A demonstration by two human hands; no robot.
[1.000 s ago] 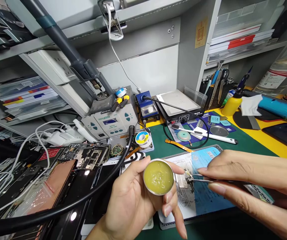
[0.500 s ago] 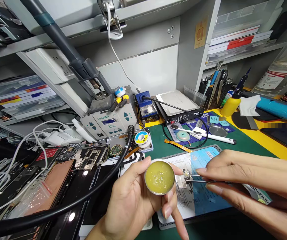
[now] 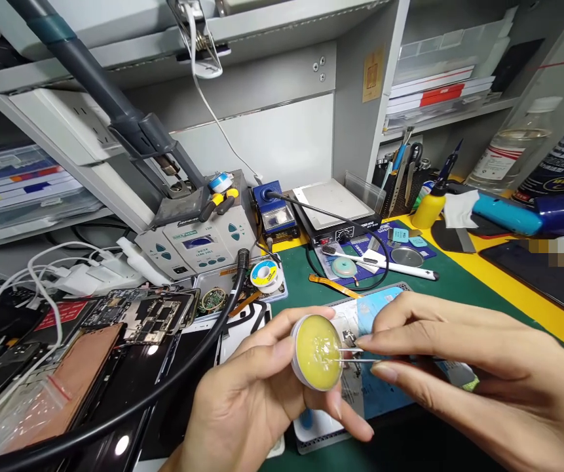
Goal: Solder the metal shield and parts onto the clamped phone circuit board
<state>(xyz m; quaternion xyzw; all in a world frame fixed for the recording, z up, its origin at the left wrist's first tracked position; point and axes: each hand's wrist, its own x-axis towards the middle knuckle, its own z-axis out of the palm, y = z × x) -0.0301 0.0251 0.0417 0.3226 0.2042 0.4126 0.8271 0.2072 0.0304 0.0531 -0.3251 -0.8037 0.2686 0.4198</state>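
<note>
My left hand (image 3: 252, 400) holds a small round metal tin of yellow paste (image 3: 315, 351), tilted toward the right, with thumb and fingers wrapped round its rim. My right hand (image 3: 463, 367) pinches thin metal tweezers (image 3: 355, 355) whose tips reach into the yellow paste. Under both hands lies a grey work mat with a light blue card (image 3: 375, 308) on it and a small metal part (image 3: 348, 337) just behind the tweezers.
A thick black hose (image 3: 114, 413) crosses the lower left over opened phones and circuit boards (image 3: 139, 314). Behind stand a grey soldering station (image 3: 198, 239), a solder spool (image 3: 265, 274), a blue tip cleaner (image 3: 274, 213), a hot plate (image 3: 335, 206), a yellow bottle (image 3: 429, 203) and a tool holder (image 3: 402, 174).
The tweezer tips moved left from the small part on the mat into the paste. The tin was tilted toward the right hand, and my view shifted right.
</note>
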